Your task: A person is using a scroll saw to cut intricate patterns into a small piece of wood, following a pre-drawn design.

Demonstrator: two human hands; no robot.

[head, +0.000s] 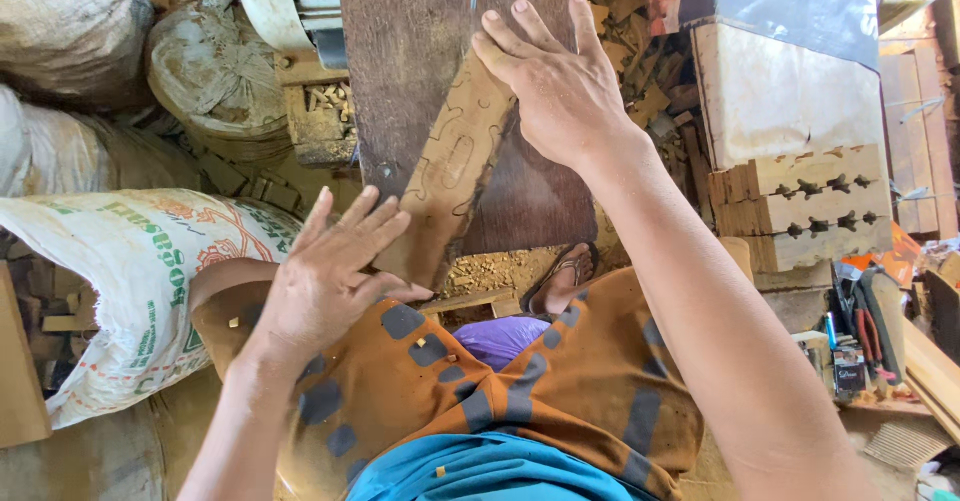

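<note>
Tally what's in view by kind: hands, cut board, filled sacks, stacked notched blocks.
hands: 2, left and right
board: 1
sacks: 3
blocks: 3
Total: 9

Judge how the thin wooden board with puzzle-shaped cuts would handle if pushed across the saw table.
The wooden board looks stiff and flat, so it probably slides under the left hand and right hand. Its cut outlines likely make it fragile.

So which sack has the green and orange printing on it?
The white sack lying beside the left hand. The sacks farther off are plain, dusty grey with no print.
</note>
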